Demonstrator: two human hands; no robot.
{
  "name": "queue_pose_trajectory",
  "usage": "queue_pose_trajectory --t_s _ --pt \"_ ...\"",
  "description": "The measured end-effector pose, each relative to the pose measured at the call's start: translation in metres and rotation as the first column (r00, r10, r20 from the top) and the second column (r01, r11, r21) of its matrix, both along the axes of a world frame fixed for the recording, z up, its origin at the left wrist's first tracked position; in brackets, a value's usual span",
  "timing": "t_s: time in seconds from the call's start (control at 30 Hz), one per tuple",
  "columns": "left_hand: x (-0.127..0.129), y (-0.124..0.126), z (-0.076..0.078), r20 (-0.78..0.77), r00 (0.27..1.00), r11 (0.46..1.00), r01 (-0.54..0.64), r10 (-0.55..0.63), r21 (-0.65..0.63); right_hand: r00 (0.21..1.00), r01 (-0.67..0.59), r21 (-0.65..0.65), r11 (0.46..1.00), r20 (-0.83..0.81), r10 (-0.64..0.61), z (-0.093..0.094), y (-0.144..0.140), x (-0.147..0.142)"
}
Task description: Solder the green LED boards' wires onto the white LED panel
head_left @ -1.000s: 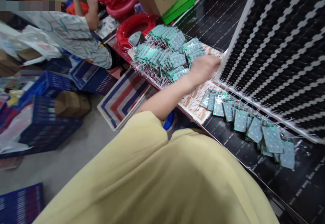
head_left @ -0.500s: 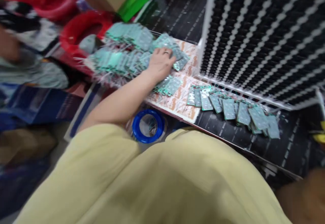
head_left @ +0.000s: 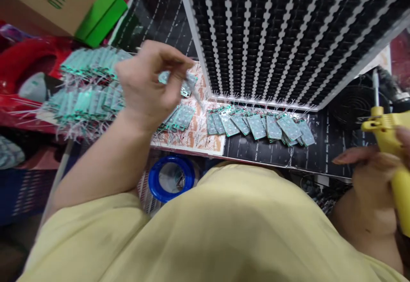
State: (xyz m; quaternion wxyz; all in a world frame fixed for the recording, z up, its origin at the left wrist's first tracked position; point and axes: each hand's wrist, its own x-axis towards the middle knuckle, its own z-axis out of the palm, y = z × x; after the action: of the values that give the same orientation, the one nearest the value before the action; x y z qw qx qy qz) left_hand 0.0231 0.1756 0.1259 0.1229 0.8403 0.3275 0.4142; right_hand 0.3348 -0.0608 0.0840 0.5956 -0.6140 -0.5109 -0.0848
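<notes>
My left hand (head_left: 153, 81) is raised over the middle of the bench, thumb and fingers pinched together. A thin pale stick-like thing (head_left: 196, 93), smeared by motion, slants down from the fingertips. Below and behind this hand lie circuit boards (head_left: 179, 117), partly covered by it. At the right edge my right hand (head_left: 374, 171) is wrapped round a yellow soldering gun (head_left: 384, 128), cut off by the frame. A row of overlapping circuit boards (head_left: 256, 125) with short white wires lies between the hands, against the foot of a rack.
The upright black-and-white slotted rack (head_left: 265, 39) stands behind the boards. Stacked wired boards (head_left: 86, 103) fill the left, beside a red basin (head_left: 28, 66). A cardboard box (head_left: 48, 0) and green box (head_left: 101, 15) stand behind. A blue-rimmed tub (head_left: 171, 178) sits below the bench edge.
My left hand has lifted off the boards and now pinches a thin pale thing. My right hand has come into clear view with the yellow soldering gun. The view has swung right.
</notes>
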Motion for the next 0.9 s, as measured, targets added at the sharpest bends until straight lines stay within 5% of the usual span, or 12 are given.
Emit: queue_pose_trajectory --t_s 0.07,0.17,0.27,0.37,0.43,0.53,0.63,0.77,0.9 --pt "0.041 -0.021 0.0 0.27 0.904 0.92 0.373 -0.331 -0.123 0.998 -0.05 0.044 0.998 0.036 0.048 -0.004 0.014 -0.004" --pt "0.105 -0.053 -0.009 0.544 0.709 0.679 0.666 -0.449 -0.309 0.971 -0.238 0.042 0.97 0.014 0.238 -0.012 0.028 -0.007" --pt "0.154 -0.08 -0.021 0.71 0.551 0.484 0.811 -0.439 -0.33 0.895 -0.425 -0.024 0.905 -0.162 0.416 -0.018 0.028 -0.011" --pt "0.181 -0.097 -0.031 0.814 0.449 0.444 0.854 -0.367 -0.271 0.929 -0.338 -0.059 0.939 -0.179 0.324 -0.021 0.02 -0.013" --pt "0.19 -0.1 -0.035 0.819 0.482 0.471 0.826 -0.31 -0.308 0.989 -0.139 -0.061 0.988 -0.064 0.135 -0.02 0.015 -0.011" --pt "0.199 -0.091 -0.037 0.721 0.643 0.493 0.73 -0.26 -0.473 0.99 0.042 -0.089 0.995 0.141 -0.029 -0.017 0.011 -0.004" --pt "0.208 -0.079 -0.038 0.607 0.743 0.438 0.662 -0.28 -0.608 0.939 0.04 -0.125 0.991 0.343 0.005 -0.016 0.011 0.004" --pt "0.219 -0.076 -0.045 0.589 0.782 0.323 0.621 -0.202 -0.714 0.936 0.062 -0.091 0.994 0.35 -0.026 -0.018 0.011 0.01" --pt "0.224 -0.084 -0.059 0.597 0.799 0.317 0.585 -0.069 -0.746 0.935 0.17 -0.066 0.983 0.325 -0.14 -0.018 0.01 0.016"
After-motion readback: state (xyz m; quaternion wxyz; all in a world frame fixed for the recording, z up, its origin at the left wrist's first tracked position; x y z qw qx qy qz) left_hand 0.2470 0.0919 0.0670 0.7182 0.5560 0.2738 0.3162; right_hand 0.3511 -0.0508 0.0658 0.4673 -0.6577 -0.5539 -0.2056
